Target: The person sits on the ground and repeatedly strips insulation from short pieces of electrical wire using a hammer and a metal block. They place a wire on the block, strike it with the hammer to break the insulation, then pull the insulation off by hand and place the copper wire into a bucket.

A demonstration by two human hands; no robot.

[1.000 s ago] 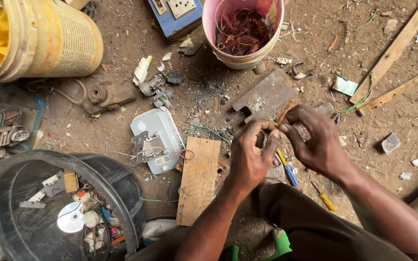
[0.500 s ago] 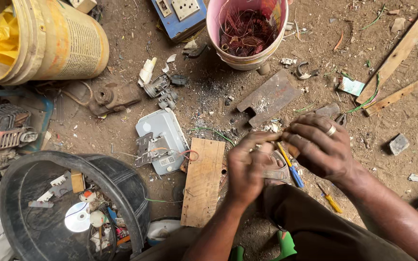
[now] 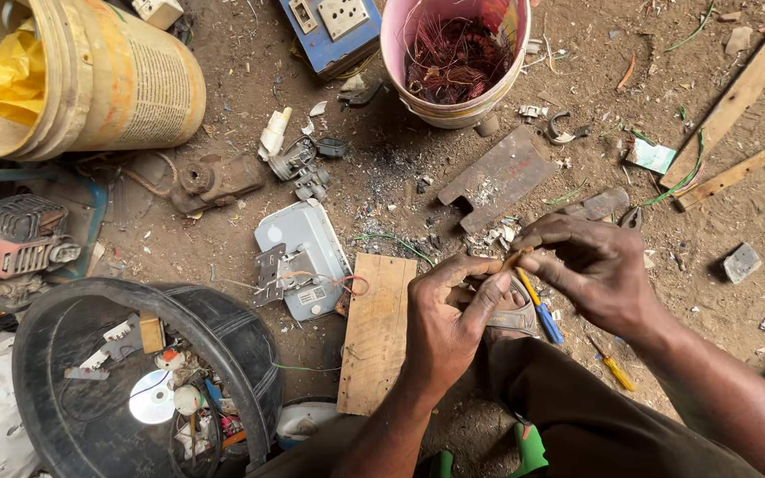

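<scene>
A: Item, small copper-coloured piece (image 3: 513,258): pinched between left hand (image 3: 444,323) and right hand (image 3: 591,270), above the wooden board (image 3: 375,332). Grip: fingertips closed on it.

B: Handling note: keep the pinch short and steady, and work over the board so fragments don't drop into the dirt floor (image 3: 400,168).

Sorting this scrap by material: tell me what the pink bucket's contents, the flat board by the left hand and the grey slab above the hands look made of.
Tangled reddish wire in the pink bucket: likely copper, by its bare reddish-brown strands. Flat pale rectangular board: wood, unfinished, grain visible. Notched grey flat slab: probably steel or iron, dull, dusty, rust-tinged; uncertain.
</scene>
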